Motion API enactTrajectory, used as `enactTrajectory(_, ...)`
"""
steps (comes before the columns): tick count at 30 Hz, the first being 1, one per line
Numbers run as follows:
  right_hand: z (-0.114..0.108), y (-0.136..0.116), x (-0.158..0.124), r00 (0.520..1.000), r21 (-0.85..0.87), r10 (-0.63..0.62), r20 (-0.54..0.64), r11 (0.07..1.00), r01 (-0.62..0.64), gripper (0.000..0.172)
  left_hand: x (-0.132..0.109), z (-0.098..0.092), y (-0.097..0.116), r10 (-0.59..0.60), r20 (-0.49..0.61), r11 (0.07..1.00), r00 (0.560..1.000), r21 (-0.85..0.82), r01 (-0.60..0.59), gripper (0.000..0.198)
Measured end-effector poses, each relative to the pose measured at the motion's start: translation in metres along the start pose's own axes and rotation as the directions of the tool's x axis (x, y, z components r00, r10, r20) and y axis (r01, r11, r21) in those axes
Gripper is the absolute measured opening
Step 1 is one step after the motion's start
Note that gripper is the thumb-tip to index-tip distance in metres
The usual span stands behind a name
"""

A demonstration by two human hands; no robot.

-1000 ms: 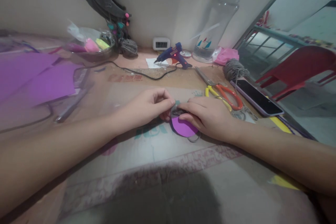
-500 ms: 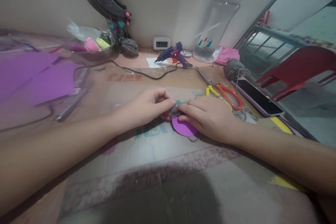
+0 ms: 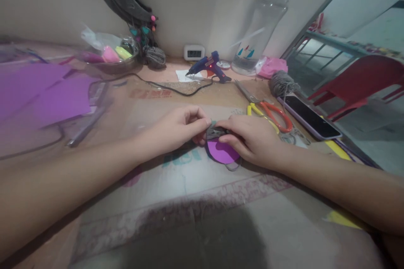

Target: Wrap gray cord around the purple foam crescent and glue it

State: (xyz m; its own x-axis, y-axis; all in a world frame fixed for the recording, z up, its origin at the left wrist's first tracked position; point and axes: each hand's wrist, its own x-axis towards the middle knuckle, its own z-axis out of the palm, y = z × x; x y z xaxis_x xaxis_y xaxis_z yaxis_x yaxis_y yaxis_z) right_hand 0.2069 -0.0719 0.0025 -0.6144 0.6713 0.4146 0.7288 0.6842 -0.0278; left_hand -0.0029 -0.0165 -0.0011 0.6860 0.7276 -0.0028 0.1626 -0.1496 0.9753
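Note:
A purple paper disc [image 3: 222, 152] lies in front of me on the cardboard sheet [image 3: 158, 201], its upper part covered with grey yarn [image 3: 215, 132]. At the disc's left edge, my left hand [image 3: 192, 125] pinches thumb and forefinger together on the yarn. My right hand [image 3: 249, 136] curls over the disc's right side, thumb and fingers closed on the yarn-covered part. A loose loop of grey yarn [image 3: 233, 168] shows below the disc, near the right thumb.
Behind the hands are a blue glue gun [image 3: 208, 67], a white clock [image 3: 194, 52] and a clear bottle [image 3: 257, 33]. Scissors [image 3: 268, 113], a yarn ball [image 3: 282, 84] and a phone [image 3: 309, 115] lie right. Purple sheets [image 3: 47, 92] and a bowl [image 3: 113, 65] are left.
My right fingers have shifted up and slightly right, showing more of the grey yarn on the disc. My left hand is almost unmoved.

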Motion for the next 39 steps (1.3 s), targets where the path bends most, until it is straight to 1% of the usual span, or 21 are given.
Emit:
enactTrajectory(4,-0.004,0.002,-0.001,0.995,0.13,0.093,-0.022,0.987,-0.089,0.037,0.0,0.001,-0.002,0.014,0.003,0.998,1.0,-0.058,-0.013,0.016)
enactTrajectory(6,-0.004,0.004,-0.001,0.989,0.153,0.148,-0.029,0.978,-0.142,0.036,0.0,0.002,-0.002,0.028,-0.039,0.998,0.999,-0.063,-0.03,0.016)
enactTrajectory(8,-0.004,0.006,-0.002,0.983,0.149,0.184,-0.026,0.973,-0.179,0.033,0.0,0.002,0.0,0.031,-0.111,0.997,0.993,-0.066,-0.039,0.015)
enactTrajectory(10,-0.003,0.008,-0.002,0.98,0.146,0.197,-0.019,0.97,-0.193,0.026,-0.001,0.002,0.001,0.039,-0.168,0.996,0.985,-0.071,-0.052,0.014)
enactTrajectory(12,-0.002,0.009,-0.003,0.982,0.143,0.187,-0.013,0.973,-0.183,0.02,-0.002,0.002,0.001,0.06,-0.173,0.996,0.983,-0.058,-0.071,0.015)
enactTrajectory(15,-0.001,0.01,-0.003,0.986,0.114,0.164,-0.016,0.98,-0.161,0.015,-0.003,0.002,0.0,0.107,-0.135,0.994,0.985,0.001,-0.107,0.02)
enactTrajectory(18,0.0,0.01,-0.003,0.988,0.091,0.153,-0.021,0.984,-0.15,0.012,-0.004,0.002,0.0,0.067,-0.094,0.997,0.993,0.046,-0.063,0.025)
enactTrajectory(21,0.0,0.01,-0.005,0.988,0.102,0.15,-0.016,0.984,-0.148,0.013,-0.006,0.001,0.003,0.034,-0.1,0.977,0.994,0.212,-0.012,0.031)
enactTrajectory(23,0.0,0.01,-0.005,0.988,0.109,0.154,-0.016,0.982,-0.151,0.014,-0.007,0.001,0.005,0.054,-0.096,0.944,0.994,0.329,-0.02,0.034)
enactTrajectory(25,0.0,0.01,-0.006,0.988,0.107,0.154,-0.02,0.983,-0.151,0.014,-0.006,0.0,0.006,0.069,-0.066,0.927,0.995,0.372,-0.039,0.034)
enactTrajectory(28,0.0,0.012,-0.005,0.986,0.113,0.159,-0.038,0.982,-0.154,0.014,-0.004,-0.001,0.004,0.078,-0.02,0.945,0.997,0.321,-0.067,0.03)
enactTrajectory(31,0.0,0.013,-0.004,0.982,0.149,0.183,-0.05,0.973,-0.174,0.013,-0.002,0.0,-0.001,0.08,-0.02,0.978,0.997,0.193,-0.075,0.024)
enactTrajectory(32,0.0,0.013,-0.003,0.981,0.163,0.19,-0.049,0.97,-0.18,0.012,-0.001,0.0,-0.002,0.084,-0.043,0.986,0.996,0.145,-0.077,0.023)
enactTrajectory(34,-0.001,0.012,-0.003,0.98,0.178,0.191,-0.046,0.967,-0.18,0.011,0.0,0.001,-0.002,0.083,-0.123,0.995,0.989,0.061,-0.076,0.023)
enactTrajectory(36,-0.001,0.011,-0.003,0.982,0.181,0.181,-0.046,0.969,-0.17,0.012,0.0,0.001,-0.001,0.068,-0.208,0.998,0.976,0.021,-0.065,0.024)
enactTrajectory(37,-0.001,0.011,-0.003,0.983,0.179,0.177,-0.046,0.97,-0.166,0.013,-0.001,0.0,0.0,0.056,-0.229,0.998,0.972,0.028,-0.051,0.024)
enactTrajectory(39,-0.002,0.011,-0.003,0.984,0.176,0.174,-0.041,0.971,-0.164,0.014,-0.002,0.0,0.003,0.052,-0.202,0.996,0.978,0.078,-0.037,0.027)
